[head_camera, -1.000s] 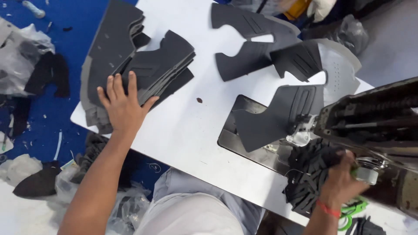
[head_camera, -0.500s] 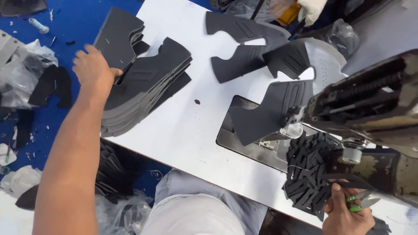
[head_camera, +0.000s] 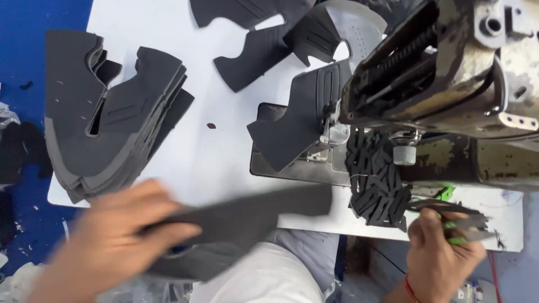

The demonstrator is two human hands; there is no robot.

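My left hand (head_camera: 115, 241) is blurred with motion at the lower left and grips a flat dark grey cut shoe piece (head_camera: 252, 216) held over the table's near edge. A stack of the same grey pieces (head_camera: 106, 134) lies on the white table (head_camera: 219, 163) to the left. My right hand (head_camera: 441, 255) at the lower right is closed around small green-handled snips (head_camera: 460, 221). A heap of small black strips (head_camera: 379, 182) lies just left of that hand. Another grey piece (head_camera: 297, 120) sits under the sewing machine head (head_camera: 443, 73).
More grey cut pieces (head_camera: 264, 45) and a pale perforated piece (head_camera: 353, 25) lie at the far side of the table. Blue floor (head_camera: 22, 45) with scraps shows on the left. My light trousers (head_camera: 269, 275) fill the bottom centre.
My left hand left the stack and swept toward me carrying one grey piece. My right hand stayed low at the right edge with the snips. The view moved closer to the machine.
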